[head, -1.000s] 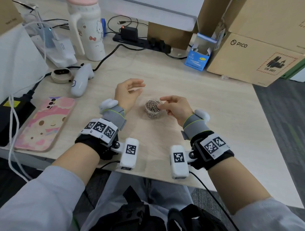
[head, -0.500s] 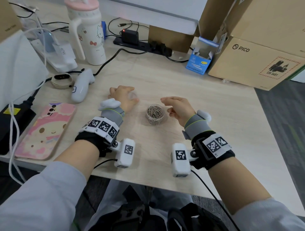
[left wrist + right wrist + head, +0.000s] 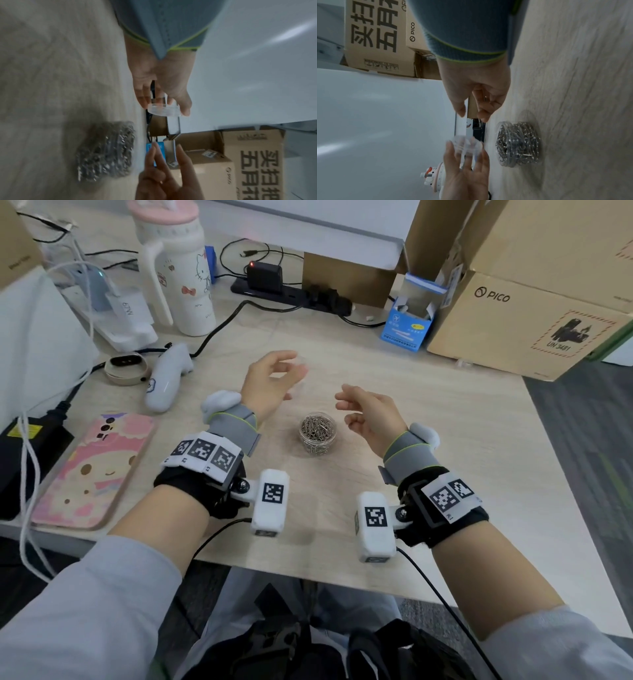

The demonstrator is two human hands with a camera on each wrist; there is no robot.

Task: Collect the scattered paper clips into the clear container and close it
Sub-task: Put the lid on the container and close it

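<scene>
A small clear container [image 3: 317, 435] stands uncovered mid-desk, filled with silver paper clips [image 3: 518, 143]. My left hand [image 3: 294, 381] hovers just behind and left of it, its fingertips pinching the clear round lid [image 3: 163, 110], which also shows blurred in the right wrist view as the lid [image 3: 465, 146]. My right hand [image 3: 344, 409] floats to the container's right, a little above the desk. Its fingers are loosely curled and hold nothing I can make out. No loose clips show on the desk.
A pink phone case [image 3: 89, 470], a white controller [image 3: 164, 378] and a round case [image 3: 125, 368] lie left. A white tumbler [image 3: 178, 268], a power strip [image 3: 274, 289] and a blue box [image 3: 409, 323] stand behind. Cardboard boxes [image 3: 527, 323] fill the back right.
My right hand has drawn back from the container's mouth to its right. My left hand dropped to the desk, then rose holding the clear lid.
</scene>
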